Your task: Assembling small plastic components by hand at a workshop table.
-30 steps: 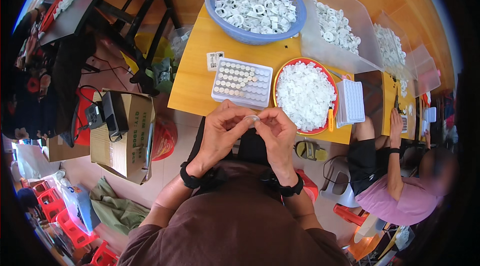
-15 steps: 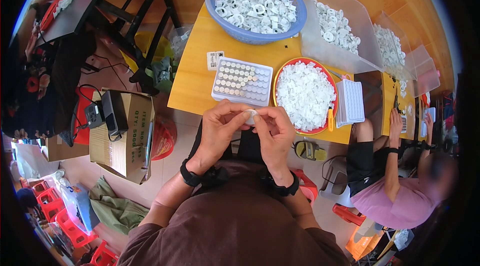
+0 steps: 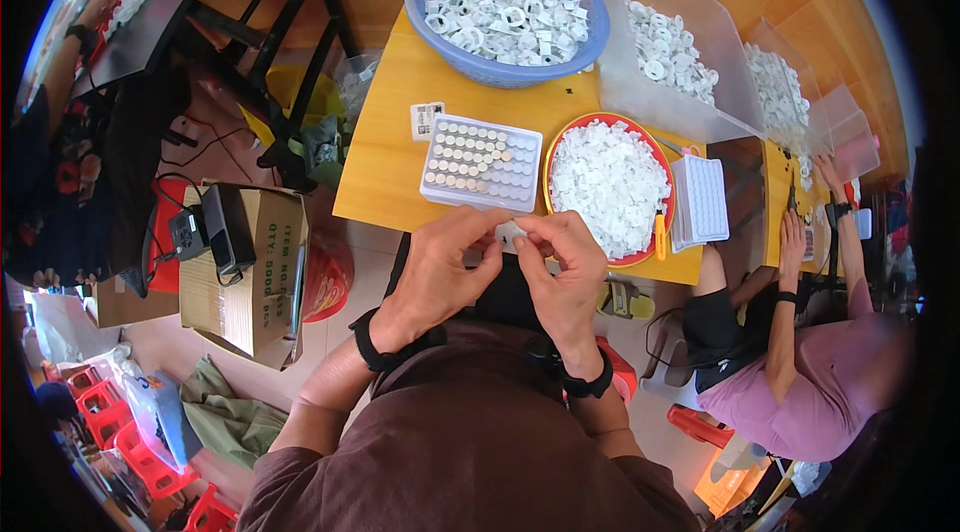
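Observation:
Just off the table's near edge, my left hand and my right hand meet at a small white plastic piece. Both hands have curled fingers, with index fingertips and thumbs around the piece. A tiny dark mark shows on it; fingertips cover its edges. Beyond my hands lies a white tray with rows of small round beige discs in its left part and bare round pockets on the right. Right of that, a red-rimmed round basin holds a heap of white pieces.
A blue basket and a clear bin of white parts stand at the back. Stacked trays and a yellow cutter sit at right. Another person works at the right; a cardboard box stands left.
My hands have shifted slightly down and right, and the left thumb has drawn back from the piece, now showing a different side. The other person's far hand has reached toward the bins.

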`<state>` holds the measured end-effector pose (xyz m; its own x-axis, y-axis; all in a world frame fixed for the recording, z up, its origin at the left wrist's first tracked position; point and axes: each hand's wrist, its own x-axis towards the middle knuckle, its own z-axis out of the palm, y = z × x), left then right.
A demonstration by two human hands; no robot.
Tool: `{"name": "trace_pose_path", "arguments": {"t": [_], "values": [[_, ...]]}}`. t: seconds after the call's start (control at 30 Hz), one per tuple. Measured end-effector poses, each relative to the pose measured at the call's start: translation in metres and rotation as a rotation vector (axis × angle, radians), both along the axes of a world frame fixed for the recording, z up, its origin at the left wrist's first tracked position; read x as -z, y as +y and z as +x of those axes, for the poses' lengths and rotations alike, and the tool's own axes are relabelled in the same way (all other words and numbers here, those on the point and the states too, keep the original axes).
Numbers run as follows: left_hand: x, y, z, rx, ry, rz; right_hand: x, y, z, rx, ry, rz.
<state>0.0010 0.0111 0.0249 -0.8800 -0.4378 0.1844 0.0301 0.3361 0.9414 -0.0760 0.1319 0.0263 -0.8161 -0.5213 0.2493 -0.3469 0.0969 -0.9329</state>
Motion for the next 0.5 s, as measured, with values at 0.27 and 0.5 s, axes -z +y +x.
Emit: {"name": "trace_pose_path", "arguments": {"t": [0.27,0.5], "values": [[0.000,0.001,-0.001,0.043,-0.020,-0.292,-0.005,0.004,0.001,-0.005,-0.030,0.119],[0.011,0.002,-0.003,0.044,0.073,-0.432,0.000,0.005,0.002,-0.010,-0.108,0.083]]}}
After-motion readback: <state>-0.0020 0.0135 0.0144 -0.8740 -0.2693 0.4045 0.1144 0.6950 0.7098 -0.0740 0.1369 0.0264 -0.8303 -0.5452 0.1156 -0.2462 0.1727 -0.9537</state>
